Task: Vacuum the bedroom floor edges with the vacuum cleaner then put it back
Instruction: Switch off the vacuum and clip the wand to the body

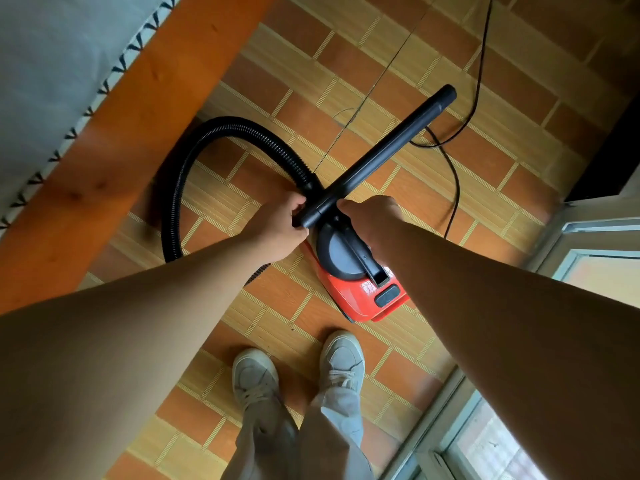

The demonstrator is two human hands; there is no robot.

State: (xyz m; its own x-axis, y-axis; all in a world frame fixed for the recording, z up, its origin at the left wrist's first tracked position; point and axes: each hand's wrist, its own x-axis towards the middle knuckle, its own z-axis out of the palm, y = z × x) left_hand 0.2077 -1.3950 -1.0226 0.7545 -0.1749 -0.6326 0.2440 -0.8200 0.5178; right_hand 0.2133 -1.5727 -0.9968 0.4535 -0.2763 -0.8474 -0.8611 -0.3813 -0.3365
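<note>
Here the vacuum (353, 296), red with a black top and carry handle, sits on the floor (502, 168) just ahead of the person's shoes (256, 375). Both bare arms reach down and meet right above its front end.

The left hand (277, 226) grips the near end of the black tube (381, 151), fingers curled round it where the hose (235, 123) joins. The right hand (370, 216) holds the same tube from the other side, just past the left hand, with its fingers curled against the tube; most of those fingers are hidden behind the knuckles. The two hands are close together, with only the tube's width between them.

From the hands the tube slants away beyond the vacuum and to its right, its far end open and held off the floor. The hose leaves the tube at the left hand, swings out in a wide loop to the left of the vacuum, and comes back toward the vacuum's left side, where the left forearm covers it.

A thin black cord (458, 188) trails over the floor to the right of the vacuum and runs on past the tube's far end.

Well to the left of the vacuum is a bed (138, 116) with an orange wooden side rail and a grey cover (52, 64) on top; the hose loop nearly reaches the rail. To the right of the vacuum stands a window (602, 282) with a pale frame.
</note>
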